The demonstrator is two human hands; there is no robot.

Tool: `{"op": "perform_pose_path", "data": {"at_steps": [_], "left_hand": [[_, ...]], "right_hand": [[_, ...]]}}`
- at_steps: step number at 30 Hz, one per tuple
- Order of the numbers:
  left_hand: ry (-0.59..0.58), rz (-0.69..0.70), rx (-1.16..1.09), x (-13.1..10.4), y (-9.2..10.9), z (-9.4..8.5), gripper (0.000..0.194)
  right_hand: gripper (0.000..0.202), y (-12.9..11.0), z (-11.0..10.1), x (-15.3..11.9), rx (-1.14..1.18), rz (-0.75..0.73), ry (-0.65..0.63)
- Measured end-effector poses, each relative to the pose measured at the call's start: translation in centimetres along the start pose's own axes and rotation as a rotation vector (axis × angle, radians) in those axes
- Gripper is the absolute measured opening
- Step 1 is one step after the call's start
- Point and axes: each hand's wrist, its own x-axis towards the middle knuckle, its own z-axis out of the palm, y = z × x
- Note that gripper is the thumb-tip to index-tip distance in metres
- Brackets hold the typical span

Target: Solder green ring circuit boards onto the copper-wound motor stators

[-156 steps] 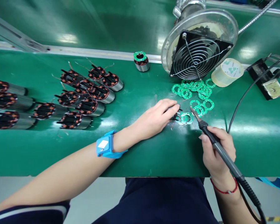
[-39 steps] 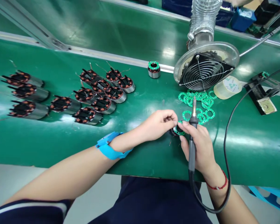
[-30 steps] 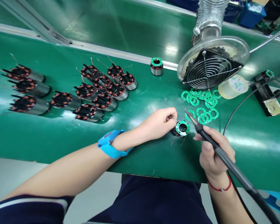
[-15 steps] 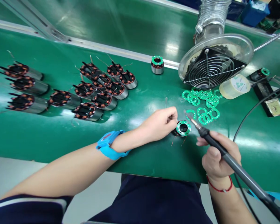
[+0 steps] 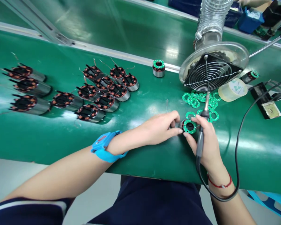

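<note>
A: Where is the green ring-shaped circuit board (image 5: 189, 132)?

B: At the end of the steel cylindrical core with copper windings (image 5: 182, 125), between the two hands. The core appears to lie tilted, ring outward, presumably so that the board's face stays accessible; contact with the glossy green desk (image 5: 150, 103) is hidden.

A: How does each grip stand?

B: The left hand (image 5: 167, 127) has its grip closed about the core's rear, probably as a steady support. The right hand (image 5: 207, 140) has its grip wrapped on the grey-and-black soldering iron (image 5: 200, 143), its thumb and forefinger at the board's edge.

A: Why does the iron point away?

B: Likely to keep its tip clear of the fingertips. It points toward the black square fan with a wire grille (image 5: 207, 73), below which loose green rings (image 5: 202, 97) lie clustered, seemingly for easy reach.
</note>
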Motion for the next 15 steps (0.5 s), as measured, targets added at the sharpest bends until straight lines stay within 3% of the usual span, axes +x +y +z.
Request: {"op": "perform_pose_path", "data": {"at_steps": [2,4,8,15], "left_hand": [[0.002,0.046,0.097,0.1,0.0,-0.2,0.005],[0.079,0.093,0.115,0.2,0.0,-0.2,0.011],[0.15,0.134,-0.117,0.4,0.0,0.2,0.012],[0.087,0.037,-0.376,0.8,-0.4,0.6,0.007]], "right_hand": [[0.065,0.2,-0.1,-0.3,0.023,0.017,0.027],[0.064,0.2,0.0,-0.5,0.037,0.0,0.032],[0.065,-0.5,0.5,-0.5,-0.02,-0.063,0.028],[0.061,-1.9,0.4,0.0,-0.082,-0.251,0.022]]}}
